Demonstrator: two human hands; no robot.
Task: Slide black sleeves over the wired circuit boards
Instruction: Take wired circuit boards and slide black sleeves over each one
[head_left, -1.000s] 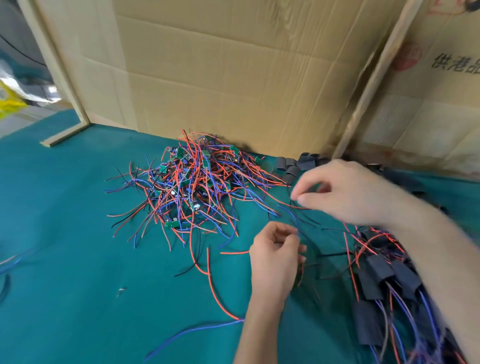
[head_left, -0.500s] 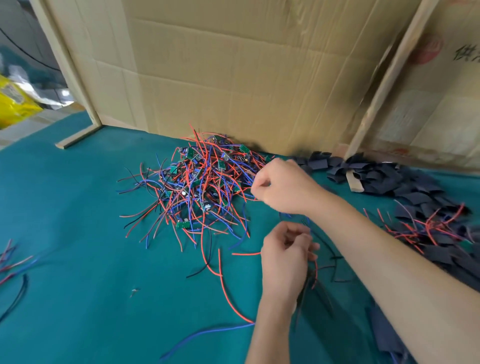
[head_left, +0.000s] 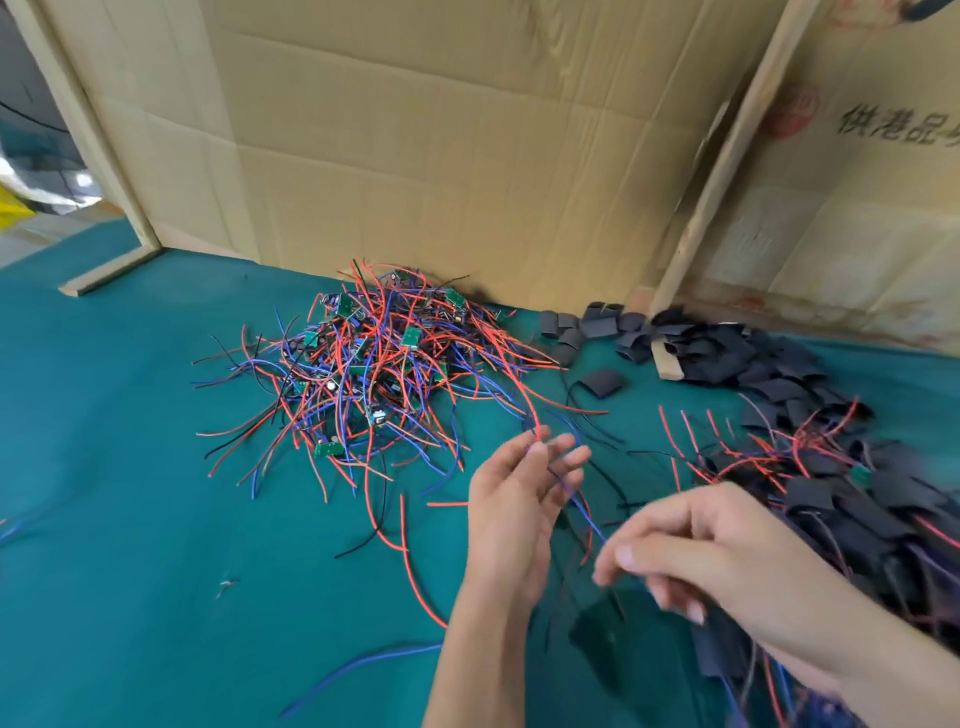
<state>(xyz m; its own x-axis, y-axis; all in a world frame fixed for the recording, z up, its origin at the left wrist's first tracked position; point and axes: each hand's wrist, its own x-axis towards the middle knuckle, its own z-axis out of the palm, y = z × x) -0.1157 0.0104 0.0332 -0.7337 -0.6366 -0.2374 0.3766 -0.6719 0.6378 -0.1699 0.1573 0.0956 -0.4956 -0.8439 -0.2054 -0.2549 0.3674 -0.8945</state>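
A tangled pile of wired circuit boards (head_left: 374, 364), green boards with red, blue and black leads, lies on the teal cloth. My left hand (head_left: 511, 514) is raised beside it and pinches the ends of a red and a blue wire (head_left: 571, 499) at its fingertips. My right hand (head_left: 706, 561) is nearer to me and pinches the same wires lower down. A blurred black sleeve (head_left: 597, 636) hangs below my right hand. Loose black sleeves (head_left: 691, 343) lie at the back right. Sleeved boards (head_left: 857, 514) are heaped on the right.
A cardboard wall (head_left: 441, 156) and a wooden post (head_left: 727, 156) close the back. A short wood block (head_left: 667, 364) lies among the sleeves. Stray single wires (head_left: 363, 665) lie on the teal cloth (head_left: 130, 467) near me.
My right hand has drawn back from the wire pile toward me, pulling the wires out. My left hand has risen and now pinches their far ends.
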